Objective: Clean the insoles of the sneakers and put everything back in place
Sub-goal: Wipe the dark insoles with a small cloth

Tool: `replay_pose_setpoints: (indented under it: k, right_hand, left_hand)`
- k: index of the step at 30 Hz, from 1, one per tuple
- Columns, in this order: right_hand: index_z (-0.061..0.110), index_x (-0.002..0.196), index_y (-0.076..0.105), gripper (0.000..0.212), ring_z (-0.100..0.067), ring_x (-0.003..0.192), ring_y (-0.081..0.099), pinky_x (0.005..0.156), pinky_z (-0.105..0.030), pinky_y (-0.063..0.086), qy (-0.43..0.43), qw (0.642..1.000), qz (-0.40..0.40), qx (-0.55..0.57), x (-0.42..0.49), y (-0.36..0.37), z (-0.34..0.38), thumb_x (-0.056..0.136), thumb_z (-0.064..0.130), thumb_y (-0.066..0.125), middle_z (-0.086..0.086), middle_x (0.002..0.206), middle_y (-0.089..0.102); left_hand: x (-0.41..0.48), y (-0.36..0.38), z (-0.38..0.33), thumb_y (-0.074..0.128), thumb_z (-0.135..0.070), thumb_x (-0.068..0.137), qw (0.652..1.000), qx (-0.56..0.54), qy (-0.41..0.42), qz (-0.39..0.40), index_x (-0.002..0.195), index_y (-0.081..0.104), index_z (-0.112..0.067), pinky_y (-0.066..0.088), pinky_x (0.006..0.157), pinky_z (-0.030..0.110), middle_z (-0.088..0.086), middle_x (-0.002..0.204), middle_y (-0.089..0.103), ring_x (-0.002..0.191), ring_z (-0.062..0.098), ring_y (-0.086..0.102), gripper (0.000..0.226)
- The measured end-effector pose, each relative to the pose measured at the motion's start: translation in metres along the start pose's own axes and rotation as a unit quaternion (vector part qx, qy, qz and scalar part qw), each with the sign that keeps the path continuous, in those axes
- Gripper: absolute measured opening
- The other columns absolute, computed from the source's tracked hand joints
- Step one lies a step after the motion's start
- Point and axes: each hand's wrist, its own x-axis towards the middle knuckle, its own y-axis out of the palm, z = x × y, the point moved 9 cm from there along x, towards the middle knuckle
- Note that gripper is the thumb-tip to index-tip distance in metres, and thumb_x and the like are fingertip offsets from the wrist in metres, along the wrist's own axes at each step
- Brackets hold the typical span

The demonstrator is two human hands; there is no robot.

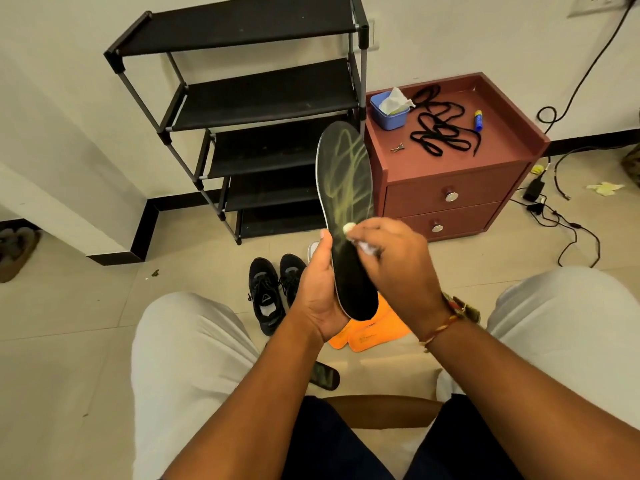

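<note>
A black insole with yellow-green streaks stands upright in front of me. My left hand grips its heel end from the left. My right hand pinches a small white wipe and presses it against the insole's middle. A pair of black sneakers sits on the floor behind my left hand. Two orange insoles lie on the floor under my hands. Another dark insole lies on the floor between my knees, partly hidden by my left forearm.
A black shoe rack stands against the wall. To its right is a red-brown bedside cabinet holding a blue tub of wipes, black laces, a small blue tube and keys. Cables trail on the floor at right.
</note>
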Motion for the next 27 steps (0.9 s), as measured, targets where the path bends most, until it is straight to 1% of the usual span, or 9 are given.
replay_pose_setpoints:
  k: [2, 4, 8, 11, 15, 19, 21, 23, 27]
  right_hand:
    - [0.01, 0.099, 0.077, 0.02, -0.016, 0.095, 0.064, 0.088, -0.03, 0.052, -0.031, 0.998, 0.045, 0.044, -0.016, 0.013, 0.024, 0.084, 0.001, 0.067, -0.001, 0.1, 0.072]
    - [0.01, 0.1, 0.077, 0.02, -0.015, 0.094, 0.061, 0.085, -0.031, 0.05, -0.047, 0.994, 0.078, 0.06, -0.019, 0.019, 0.028, 0.087, 0.004, 0.063, -0.001, 0.098, 0.07]
    - [0.007, 0.102, 0.076, 0.016, -0.028, 0.091, 0.062, 0.078, -0.035, 0.054, -0.035, 0.999, 0.006, -0.033, 0.002, 0.002, 0.0, 0.087, 0.005, 0.071, -0.007, 0.1, 0.069]
    - [0.005, 0.104, 0.075, 0.017, -0.029, 0.09, 0.063, 0.077, -0.035, 0.054, -0.016, 0.998, -0.001, -0.057, 0.004, 0.001, -0.004, 0.087, 0.006, 0.071, -0.008, 0.1, 0.07]
    - [0.006, 0.101, 0.076, 0.016, -0.028, 0.089, 0.064, 0.079, -0.034, 0.054, -0.022, 0.999, -0.012, -0.045, -0.002, 0.002, -0.002, 0.086, 0.003, 0.072, -0.007, 0.098, 0.071]
    - [0.01, 0.1, 0.077, 0.021, -0.021, 0.091, 0.061, 0.086, -0.019, 0.041, -0.064, 0.995, 0.064, 0.029, -0.027, 0.024, 0.032, 0.084, 0.004, 0.065, -0.005, 0.098, 0.071]
    - [0.009, 0.1, 0.076, 0.021, -0.018, 0.093, 0.058, 0.088, -0.023, 0.042, -0.088, 0.993, 0.078, 0.028, -0.024, 0.024, 0.03, 0.084, 0.004, 0.064, -0.005, 0.099, 0.07]
    - [0.006, 0.1, 0.076, 0.019, -0.023, 0.093, 0.06, 0.084, -0.029, 0.049, -0.076, 0.996, 0.056, -0.006, -0.011, 0.015, 0.015, 0.085, 0.002, 0.065, -0.008, 0.1, 0.07]
    - [0.005, 0.105, 0.075, 0.022, -0.027, 0.092, 0.062, 0.08, 0.001, 0.04, -0.001, 0.999, 0.02, -0.03, 0.004, 0.002, -0.014, 0.084, -0.002, 0.071, -0.008, 0.102, 0.069]
  left_hand:
    - [0.0, -0.002, -0.006, 0.03, -0.066, 0.1, 1.0, -0.017, 0.002, 0.002, 0.123, 0.072, -0.009, 0.033, 0.119, 0.044, 0.015, 0.142, 0.059, 0.134, 0.03, 0.054, 0.075]
    - [-0.002, 0.002, -0.012, 0.027, -0.067, 0.1, 0.999, -0.026, 0.013, 0.016, 0.124, 0.071, -0.009, 0.029, 0.121, 0.044, 0.01, 0.145, 0.056, 0.137, 0.027, 0.051, 0.077]
    - [0.0, 0.002, -0.013, 0.026, -0.064, 0.102, 0.999, -0.02, 0.034, 0.014, 0.127, 0.07, -0.013, 0.028, 0.121, 0.049, 0.015, 0.138, 0.062, 0.131, 0.03, 0.056, 0.072]
    - [0.0, 0.0, -0.015, 0.025, -0.064, 0.102, 0.999, -0.006, 0.052, 0.001, 0.133, 0.065, -0.015, 0.026, 0.122, 0.052, 0.014, 0.139, 0.061, 0.134, 0.031, 0.053, 0.07]
    - [0.001, -0.002, -0.014, 0.023, -0.066, 0.101, 0.999, -0.006, 0.041, -0.001, 0.125, 0.071, -0.013, 0.029, 0.121, 0.049, 0.014, 0.137, 0.063, 0.132, 0.03, 0.055, 0.075]
    - [0.004, -0.013, -0.028, 0.024, -0.071, 0.098, 0.997, -0.007, 0.064, -0.031, 0.139, 0.06, -0.011, 0.045, 0.11, 0.041, 0.013, 0.144, 0.056, 0.127, 0.025, 0.059, 0.08]
    - [0.002, -0.011, -0.028, 0.026, -0.071, 0.098, 0.998, -0.015, 0.063, -0.028, 0.139, 0.059, -0.011, 0.052, 0.102, 0.04, 0.014, 0.139, 0.06, 0.125, 0.026, 0.061, 0.08]
    - [0.0, -0.006, -0.025, 0.025, -0.069, 0.099, 0.998, -0.016, 0.058, -0.02, 0.141, 0.056, -0.011, 0.047, 0.106, 0.044, 0.014, 0.14, 0.06, 0.127, 0.028, 0.059, 0.078]
    - [-0.001, -0.007, -0.022, 0.028, -0.068, 0.099, 0.997, 0.015, 0.067, -0.036, 0.136, 0.062, -0.013, 0.044, 0.098, 0.044, 0.015, 0.137, 0.061, 0.12, 0.03, 0.058, 0.075]
